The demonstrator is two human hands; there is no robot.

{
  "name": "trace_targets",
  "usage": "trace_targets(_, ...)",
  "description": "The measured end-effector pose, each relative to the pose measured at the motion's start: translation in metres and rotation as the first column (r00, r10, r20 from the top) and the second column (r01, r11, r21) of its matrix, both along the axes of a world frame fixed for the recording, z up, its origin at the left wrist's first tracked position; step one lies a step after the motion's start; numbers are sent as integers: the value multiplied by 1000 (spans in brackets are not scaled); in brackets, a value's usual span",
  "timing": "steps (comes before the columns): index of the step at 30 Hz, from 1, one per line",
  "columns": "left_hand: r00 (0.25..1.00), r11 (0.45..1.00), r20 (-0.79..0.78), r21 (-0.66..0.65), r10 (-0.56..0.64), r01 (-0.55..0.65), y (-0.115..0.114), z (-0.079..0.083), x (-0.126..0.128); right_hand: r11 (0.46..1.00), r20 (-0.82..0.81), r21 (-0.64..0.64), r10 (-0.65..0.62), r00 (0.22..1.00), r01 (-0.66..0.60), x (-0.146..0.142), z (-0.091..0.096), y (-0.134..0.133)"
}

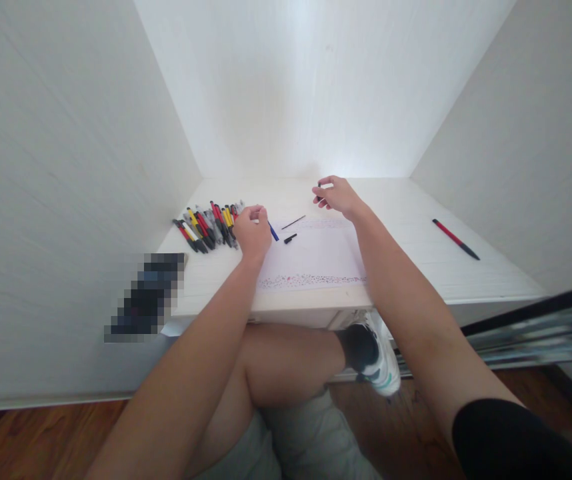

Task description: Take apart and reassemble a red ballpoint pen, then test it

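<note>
My left hand [252,231] is closed around a blue pen [273,231] whose tip sticks out to the right, just right of a pile of several pens [209,225]. My right hand [335,194] rests farther back on the white shelf [416,227], its fingers pinched on a small dark piece I cannot make out. Between the hands, on a sheet of paper [316,257], lie a thin dark refill [293,222] and a short black pen part [290,237].
A red and black pen [455,239] lies alone at the right of the shelf. White walls close in the shelf on the left, back and right. A blurred dark object [149,297] sits at the shelf's left front corner. My crossed legs and a shoe [383,363] are below the front edge.
</note>
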State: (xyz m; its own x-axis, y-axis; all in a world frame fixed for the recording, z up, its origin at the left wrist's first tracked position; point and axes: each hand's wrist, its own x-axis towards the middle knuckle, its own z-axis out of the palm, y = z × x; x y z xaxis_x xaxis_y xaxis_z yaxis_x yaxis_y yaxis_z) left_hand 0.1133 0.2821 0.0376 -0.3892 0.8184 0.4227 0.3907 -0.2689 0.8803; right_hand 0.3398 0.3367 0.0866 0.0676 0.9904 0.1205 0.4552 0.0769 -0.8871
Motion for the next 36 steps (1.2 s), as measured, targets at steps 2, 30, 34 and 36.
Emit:
trace_targets(2, 999, 1000, -45, -9, -29, 28, 3, -3, -2, 1000, 142, 10, 16, 990, -18, 7, 1, 1)
trace_targets(30, 826, 965, -501, -172, -259, 198, 2, -17, 1, 902, 639, 115, 254, 726, -417, -25, -36, 11)
trace_targets(34, 817, 961, -512, -203, -266, 186, -3, -10, 3, 897, 653, 64, 295, 698, -438, -22, -38, 14)
trace_targets(36, 806, 960, -529, -222, -265, 169, -4, -8, 3, 881, 659, 21, 343, 669, -472, -24, -37, 14)
